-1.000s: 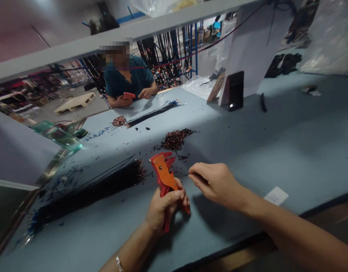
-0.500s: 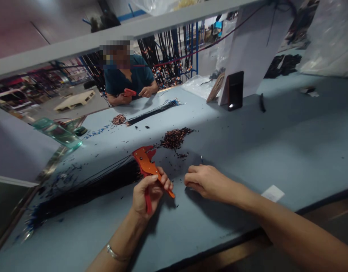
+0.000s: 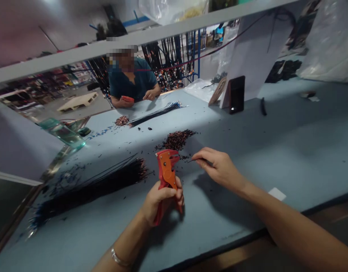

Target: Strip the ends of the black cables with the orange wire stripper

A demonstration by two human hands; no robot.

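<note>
One blue-grey table (image 3: 290,151) fills the scene from the near edge to the far side, where one co-worker (image 3: 132,81) in a teal shirt sits with both hands on it, holding a second red tool (image 3: 127,99). Two bundles of black wires lie on the table: the large bundle (image 3: 91,185) at near left, its cut ends pointing right, and a thinner far bundle (image 3: 155,112) just in front of the co-worker. There are two heaps of stripped scraps: the bigger heap (image 3: 177,139) in the middle and a small heap (image 3: 122,121) at the left end of the far bundle. One black phone (image 3: 236,94) stands upright at far right, leaning against a white board (image 3: 253,56). Near the middle, the left hand (image 3: 162,200) is closed in a fist around the handles of one orange wire stripper (image 3: 166,172), which stands upright with its head pointing away, just near the bigger heap. The right hand (image 3: 219,168) is just to the right of the tool's head, thumb and forefinger pinched on one thin wire (image 3: 194,160) whose tip points left towards the head without touching it; the other fingers are loosely curled. One white label (image 3: 276,193) lies at near right. One bracelet (image 3: 117,258) circles the left wrist.
</note>
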